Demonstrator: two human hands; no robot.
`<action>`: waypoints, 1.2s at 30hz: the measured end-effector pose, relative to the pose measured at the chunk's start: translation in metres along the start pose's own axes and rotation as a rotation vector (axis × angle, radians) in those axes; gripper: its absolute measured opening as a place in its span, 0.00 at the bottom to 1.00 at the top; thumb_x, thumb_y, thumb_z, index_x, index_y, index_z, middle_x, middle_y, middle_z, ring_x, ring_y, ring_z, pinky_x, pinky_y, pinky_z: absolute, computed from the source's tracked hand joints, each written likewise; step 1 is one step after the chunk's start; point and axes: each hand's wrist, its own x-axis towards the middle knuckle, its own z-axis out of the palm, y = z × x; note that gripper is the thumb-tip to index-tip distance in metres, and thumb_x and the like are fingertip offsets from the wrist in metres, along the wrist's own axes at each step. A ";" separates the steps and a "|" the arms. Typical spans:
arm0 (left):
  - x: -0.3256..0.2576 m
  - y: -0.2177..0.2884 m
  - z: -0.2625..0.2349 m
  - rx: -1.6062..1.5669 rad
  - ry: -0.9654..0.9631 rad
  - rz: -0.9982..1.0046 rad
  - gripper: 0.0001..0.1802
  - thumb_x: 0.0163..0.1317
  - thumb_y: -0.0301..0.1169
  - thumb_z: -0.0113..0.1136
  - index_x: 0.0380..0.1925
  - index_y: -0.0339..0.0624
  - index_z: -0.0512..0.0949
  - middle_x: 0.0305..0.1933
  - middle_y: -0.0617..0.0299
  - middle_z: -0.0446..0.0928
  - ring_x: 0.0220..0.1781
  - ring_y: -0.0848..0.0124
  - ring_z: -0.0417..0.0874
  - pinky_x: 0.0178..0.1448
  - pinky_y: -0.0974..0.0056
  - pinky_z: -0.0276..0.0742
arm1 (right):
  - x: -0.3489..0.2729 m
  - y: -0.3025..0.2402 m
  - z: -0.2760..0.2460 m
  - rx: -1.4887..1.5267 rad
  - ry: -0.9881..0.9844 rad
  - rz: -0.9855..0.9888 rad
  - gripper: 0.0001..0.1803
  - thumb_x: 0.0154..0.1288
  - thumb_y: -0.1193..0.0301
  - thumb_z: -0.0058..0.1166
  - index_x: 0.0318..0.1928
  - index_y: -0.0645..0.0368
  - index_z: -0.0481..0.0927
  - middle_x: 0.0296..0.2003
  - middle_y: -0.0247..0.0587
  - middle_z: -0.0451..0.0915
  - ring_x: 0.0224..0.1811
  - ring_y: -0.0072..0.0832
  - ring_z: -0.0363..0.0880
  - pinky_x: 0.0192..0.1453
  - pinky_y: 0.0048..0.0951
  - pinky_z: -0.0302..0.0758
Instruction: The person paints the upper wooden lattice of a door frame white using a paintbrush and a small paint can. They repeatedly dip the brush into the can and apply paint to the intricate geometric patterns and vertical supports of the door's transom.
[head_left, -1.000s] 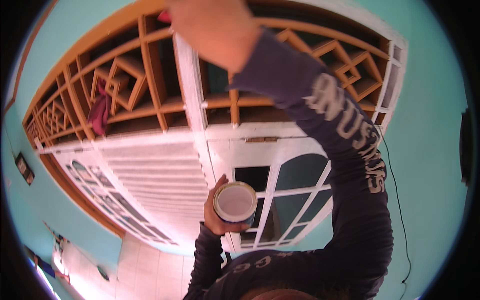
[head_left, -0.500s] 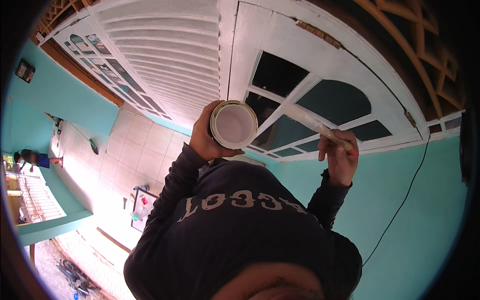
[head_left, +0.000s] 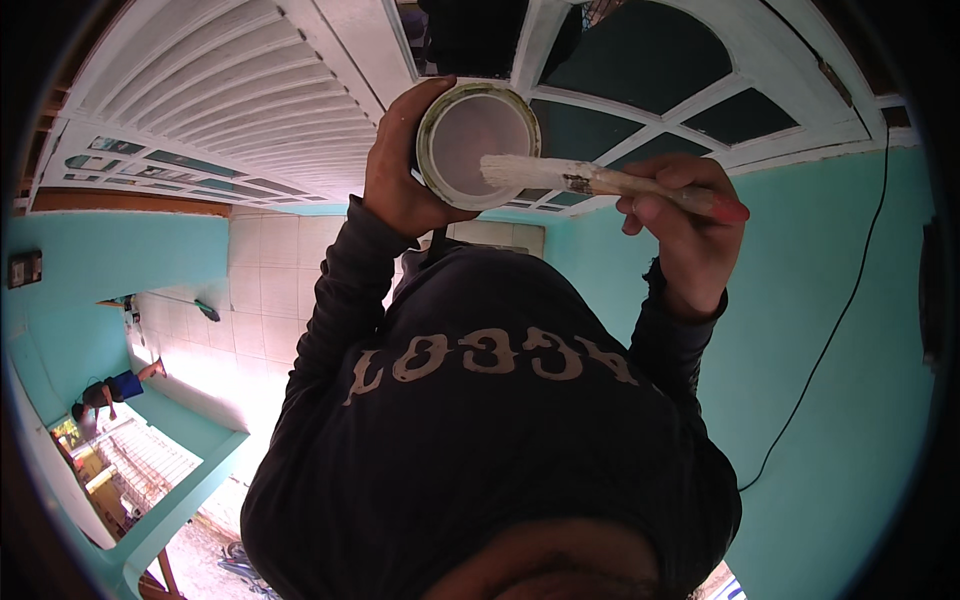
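My left hand (head_left: pixel 405 160) is wrapped round the side of an open paint can (head_left: pixel 432 150), with its mouth turned up toward me. Pale, whitish paint (head_left: pixel 465 140) shows inside, and the rim is smeared. In my right hand (head_left: pixel 690 220) is a paintbrush (head_left: pixel 610 182), gripped by its red-tipped handle. Its white-coated bristles reach over the right side of the can's mouth; whether they touch the rim I cannot tell. Just beyond both hands stands a white-framed panel (head_left: pixel 665 125) with dark glass panes.
White louvred slats (head_left: pixel 230 90) run along the left of the glazed panel. A black cable (head_left: pixel 825 345) hangs down the turquoise wall (head_left: pixel 800 250) on the right. At far left, a person (head_left: pixel 110 390) is near a railing. A green-headed broom (head_left: pixel 207 311) lies on the tiled floor (head_left: pixel 270 270).
The brush has come away from the white frame and swung left over the can. The can sits higher in view, and my head view has shifted.
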 end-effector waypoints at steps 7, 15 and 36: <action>0.013 -0.004 0.017 0.027 0.052 0.146 0.59 0.32 0.36 0.89 0.68 0.40 0.68 0.70 0.45 0.73 0.73 0.45 0.72 0.75 0.46 0.68 | 0.018 -0.005 0.009 -0.378 -0.118 -0.134 0.13 0.62 0.81 0.68 0.47 0.64 0.83 0.47 0.44 0.86 0.46 0.29 0.85 0.50 0.27 0.80; 0.014 -0.003 0.012 0.173 0.126 0.268 0.52 0.38 0.35 0.86 0.67 0.40 0.69 0.69 0.44 0.74 0.70 0.44 0.74 0.74 0.43 0.66 | 0.049 -0.001 0.040 -0.608 -0.291 -0.095 0.10 0.55 0.77 0.66 0.38 0.61 0.80 0.31 0.41 0.83 0.33 0.32 0.86 0.39 0.30 0.79; -0.014 -0.014 -0.010 0.258 0.241 0.196 0.49 0.41 0.35 0.84 0.66 0.39 0.70 0.68 0.43 0.75 0.71 0.45 0.74 0.74 0.43 0.67 | 0.066 0.040 0.086 -0.610 -0.384 -0.057 0.10 0.54 0.77 0.63 0.37 0.60 0.79 0.29 0.44 0.83 0.30 0.43 0.85 0.35 0.35 0.79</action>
